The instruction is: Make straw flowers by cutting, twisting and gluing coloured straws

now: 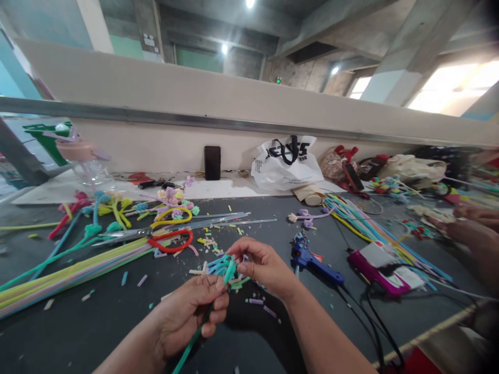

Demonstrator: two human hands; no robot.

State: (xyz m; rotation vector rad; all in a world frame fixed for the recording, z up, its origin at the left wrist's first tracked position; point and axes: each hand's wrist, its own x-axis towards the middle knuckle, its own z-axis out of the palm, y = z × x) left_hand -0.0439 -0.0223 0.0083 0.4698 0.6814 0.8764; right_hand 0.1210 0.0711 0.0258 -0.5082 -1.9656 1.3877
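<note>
A green pipe cleaner (191, 348) runs up through my left hand (195, 306), whose thumb and fingers are closed around it. Its upper end (230, 270) looks bent or looped above the thumb. My right hand (267, 265) is closed in a pinch at that upper end; its fingertips partly hide what they grip. Just behind the hands lies a pile of short cut pieces (216, 266), mostly blue and green. Scissors (169, 242) with one red and one yellow handle lie to the left, across long pastel pipe cleaners (78, 270).
A blue glue gun (317, 264) and a magenta-and-white device (384, 270) with cables lie to the right. Finished pipe-cleaner flowers (117, 205) sit at the back left. A phone (212, 162) and white bag (286, 166) stand behind. Another person's hand (463, 228) is at far right.
</note>
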